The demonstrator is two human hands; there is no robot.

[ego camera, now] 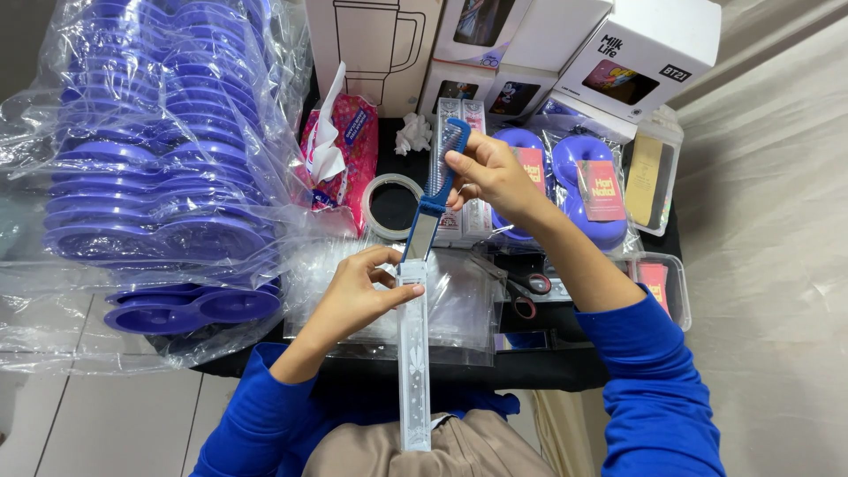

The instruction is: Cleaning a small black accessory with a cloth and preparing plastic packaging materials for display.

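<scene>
**A blue comb and its clear sleeve**

Closest to the person is a long clear sleeve (413,371) with small white flower prints. It points from the lap up toward the tabletop (530,367). The left hand (358,296) is curled around the top end of the sleeve, with the thumb and fingers closed on it.

Just above, a blue comb (435,190) stands with its handle end at the mouth of the sleeve. The right hand (490,172) pinches the toothed top of the comb with closed fingertips.

Under the hands lies a pile of flat clear bags (459,314). Scissors (521,287) with red and black handles lie beside them, to the right. A roll of tape (391,205) sits a little farther back, next to a pink tissue pack (349,146).

On the left is a big stack of purple trays (159,159) inside clear plastic. Farthest back stand white boxes (636,53).
</scene>
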